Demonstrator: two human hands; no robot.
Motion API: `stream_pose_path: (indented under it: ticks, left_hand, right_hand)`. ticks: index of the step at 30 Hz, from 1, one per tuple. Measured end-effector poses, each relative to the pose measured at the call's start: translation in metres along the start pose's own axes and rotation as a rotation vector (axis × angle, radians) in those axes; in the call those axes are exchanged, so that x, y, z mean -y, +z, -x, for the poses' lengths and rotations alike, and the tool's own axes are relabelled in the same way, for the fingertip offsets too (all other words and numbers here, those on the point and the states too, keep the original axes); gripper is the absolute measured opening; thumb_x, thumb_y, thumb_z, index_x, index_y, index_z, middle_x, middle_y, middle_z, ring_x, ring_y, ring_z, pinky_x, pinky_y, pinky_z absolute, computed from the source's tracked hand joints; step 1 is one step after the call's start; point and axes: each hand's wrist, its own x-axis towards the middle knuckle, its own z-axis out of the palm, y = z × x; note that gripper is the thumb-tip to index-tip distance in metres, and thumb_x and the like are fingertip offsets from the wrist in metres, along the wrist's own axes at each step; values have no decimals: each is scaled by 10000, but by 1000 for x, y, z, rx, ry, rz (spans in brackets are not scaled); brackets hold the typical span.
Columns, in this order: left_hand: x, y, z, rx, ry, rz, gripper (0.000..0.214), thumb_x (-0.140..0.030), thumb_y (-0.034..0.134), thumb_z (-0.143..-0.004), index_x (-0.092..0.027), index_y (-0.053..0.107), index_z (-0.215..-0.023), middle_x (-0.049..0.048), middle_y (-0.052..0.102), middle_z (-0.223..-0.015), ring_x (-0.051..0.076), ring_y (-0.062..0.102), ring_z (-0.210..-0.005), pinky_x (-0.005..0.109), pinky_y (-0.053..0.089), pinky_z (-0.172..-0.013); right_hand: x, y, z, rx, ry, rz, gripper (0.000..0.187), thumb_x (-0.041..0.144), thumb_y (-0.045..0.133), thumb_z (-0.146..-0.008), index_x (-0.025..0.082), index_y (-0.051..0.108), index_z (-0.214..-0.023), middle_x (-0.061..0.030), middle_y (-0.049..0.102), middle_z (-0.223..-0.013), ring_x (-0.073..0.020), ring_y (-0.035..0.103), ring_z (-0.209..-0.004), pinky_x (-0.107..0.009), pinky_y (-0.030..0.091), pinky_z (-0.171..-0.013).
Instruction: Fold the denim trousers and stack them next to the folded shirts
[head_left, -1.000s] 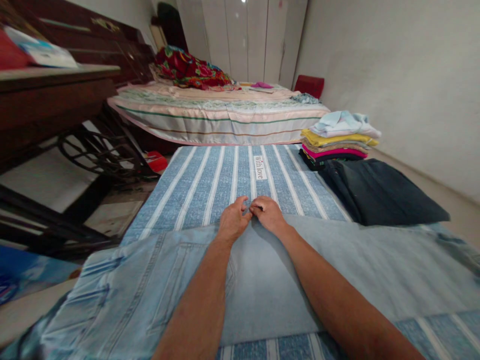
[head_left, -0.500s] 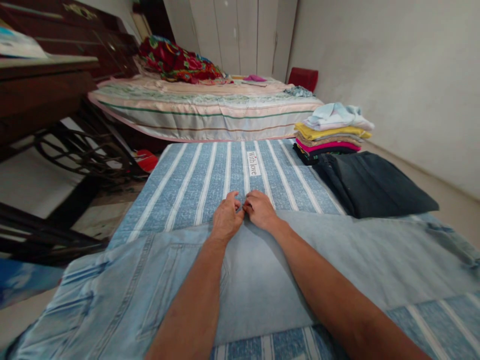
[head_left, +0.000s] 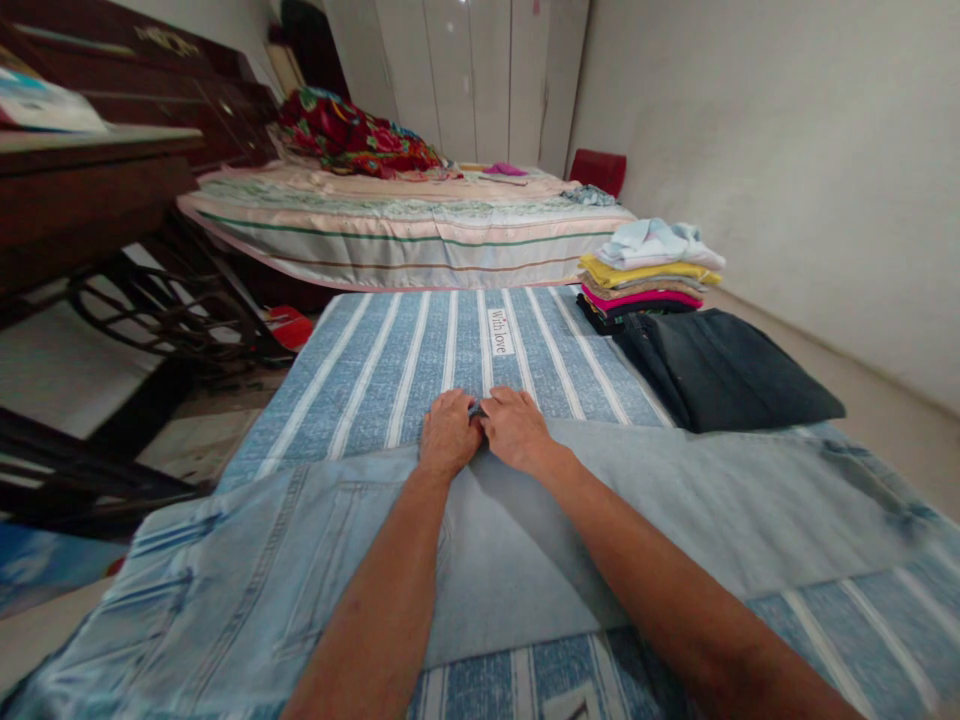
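Note:
Light blue jeans [head_left: 525, 540] lie spread sideways across a blue and white striped mat [head_left: 390, 360] in front of me. Both my hands meet at the jeans' far edge, in the middle. My left hand [head_left: 448, 437] has its fingers curled onto that edge. My right hand [head_left: 512, 428] is right beside it, fingers closed in a pinch on the same edge of denim. The two hands touch each other. My forearms reach over the jeans.
A folded dark garment [head_left: 727, 372] lies at the mat's right, with a stack of folded coloured clothes [head_left: 645, 275] behind it. A low bed [head_left: 405, 225] with a red floral bundle lies beyond. Dark wooden furniture and a black iron frame [head_left: 157, 300] stand to the left.
My hands stayed together at the jeans' far edge, and the left fingers curled down from a looser pose. The view shifted slightly.

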Motion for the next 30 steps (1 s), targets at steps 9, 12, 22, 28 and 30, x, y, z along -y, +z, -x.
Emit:
stream_pose_path:
  ticks: [9,12,22,28,30]
  left_hand:
    - [7,4,-6,-29,1,-26,334,-311,494,-816,-151,577,-1096,93,591,-1213,200,508,-1157,308,371,-1021]
    - [5,5,-8,-45,-2,-64,383,-392,470,-835,-143,575,-1106,105,598,-1197,217,513,-1151,326,375,-1015]
    - [2,4,-13,-14,17,-184,501,-453,402,-856,-106,538,-1190,146,559,-1255,253,485,-1193,365,381,-1002]
    - [-10,-6,-23,31,35,-245,539,-436,388,-857,-28,542,-1175,216,579,-1195,308,519,-1149,404,390,-981]
    - [-23,-8,-22,21,65,-272,566,-415,369,-868,25,516,-1192,266,523,-1251,333,445,-1230,425,336,-1028]
  right_hand:
    - [-10,1,42,221,-24,-3,755,607,278,-903,56,290,-1418,-194,203,-1503,-309,149,-1388,-464,131,-1102]
    - [-9,1,43,189,-36,-9,771,622,267,-899,53,293,-1418,-194,223,-1497,-300,154,-1389,-460,126,-1108]
    - [-6,-5,78,151,-15,-79,871,693,293,-851,19,298,-1403,-227,240,-1481,-327,150,-1385,-513,131,-1108]
    - [-11,-20,96,89,2,-50,832,675,331,-856,42,304,-1396,-216,257,-1477,-310,157,-1385,-498,167,-1106]
    - [-15,-29,106,55,30,-27,823,669,330,-860,46,303,-1397,-220,252,-1478,-309,156,-1386,-499,174,-1103]
